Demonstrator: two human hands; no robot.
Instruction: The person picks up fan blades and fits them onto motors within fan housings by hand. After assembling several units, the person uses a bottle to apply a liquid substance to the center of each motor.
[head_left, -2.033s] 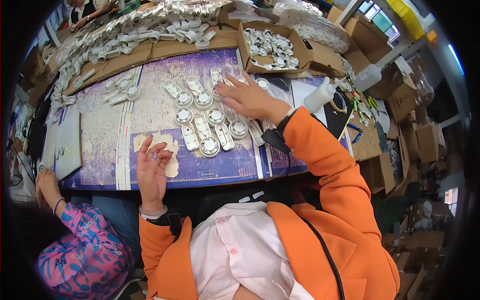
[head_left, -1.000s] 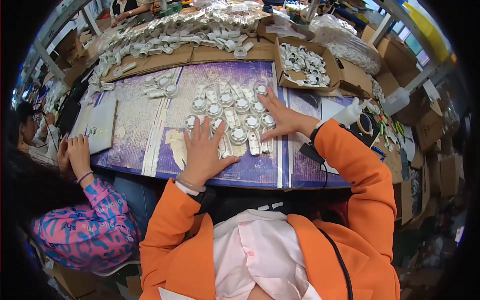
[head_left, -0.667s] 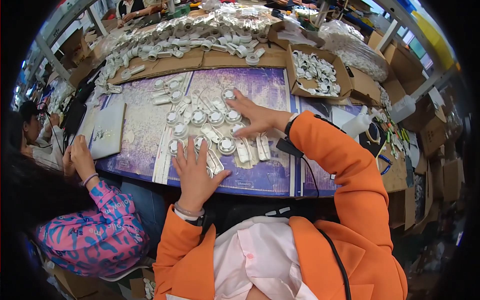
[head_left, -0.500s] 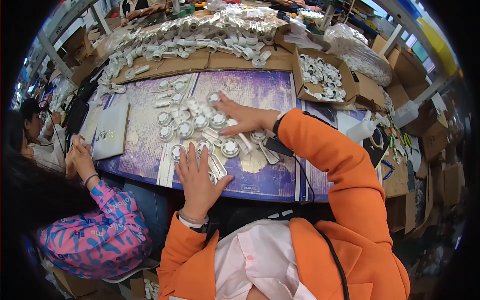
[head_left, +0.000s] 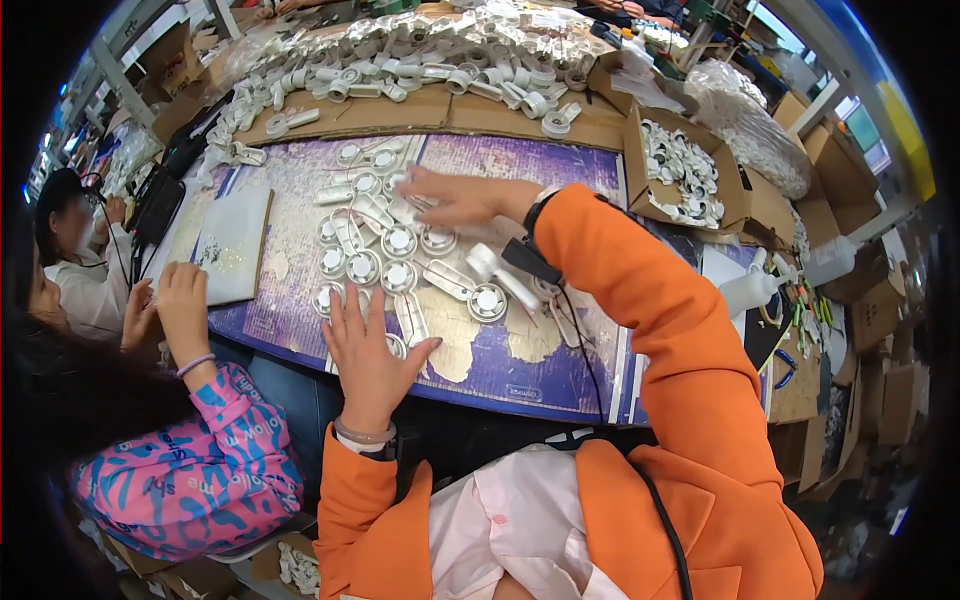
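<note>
Both our hands lie spread and flat, left hand (head_left: 368,352) just below the cluster of small round white plastic parts (head_left: 395,262), right hand (head_left: 452,197) touching its top edge.

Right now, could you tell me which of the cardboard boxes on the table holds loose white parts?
The open box at the far right of the table, just beyond the orange sleeve. It is full of white parts, while the other parts lie on flat cardboard sheets or the purple mat.

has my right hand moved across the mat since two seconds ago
Yes. The right hand has slid toward your left over the white round parts, farther from the cardboard box of parts than before.
</note>
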